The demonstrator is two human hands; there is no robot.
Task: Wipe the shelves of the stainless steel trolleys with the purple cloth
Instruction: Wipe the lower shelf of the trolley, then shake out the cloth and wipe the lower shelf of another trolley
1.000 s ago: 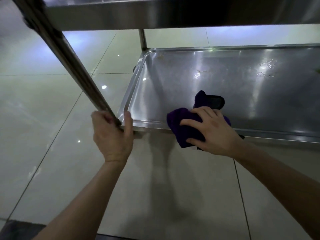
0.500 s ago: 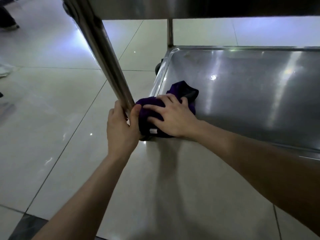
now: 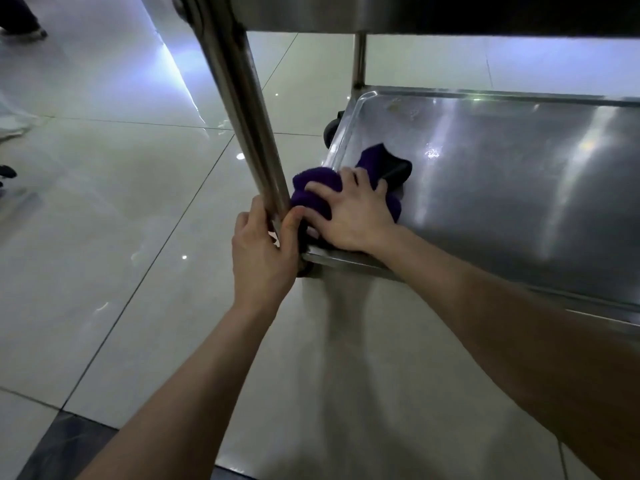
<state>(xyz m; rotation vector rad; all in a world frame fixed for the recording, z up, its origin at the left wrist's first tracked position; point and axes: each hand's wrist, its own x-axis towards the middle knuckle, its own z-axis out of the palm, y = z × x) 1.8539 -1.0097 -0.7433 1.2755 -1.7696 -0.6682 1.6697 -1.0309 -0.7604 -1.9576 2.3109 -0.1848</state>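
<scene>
The purple cloth (image 3: 313,183) lies bunched in the near-left corner of the trolley's bottom steel shelf (image 3: 502,188), spilling over the left rim. My right hand (image 3: 349,213) presses down on it, fingers spread and curved over the bunch. My left hand (image 3: 259,258) grips the foot of the trolley's near-left upright post (image 3: 239,109), right beside the cloth, its thumb touching the fabric. The shelf surface shows streaks and a few wet spots towards the back.
The upper shelf (image 3: 381,12) hangs low over the bottom one. A far post (image 3: 358,60) and a black caster (image 3: 330,131) stand at the back-left corner. Glossy tiled floor (image 3: 121,220) surrounds the trolley. Another person's shoes (image 3: 20,27) show at top left.
My right hand slid the cloth left along the shelf's front edge into the near-left corner, up against the post. My left hand kept its grip on the post.
</scene>
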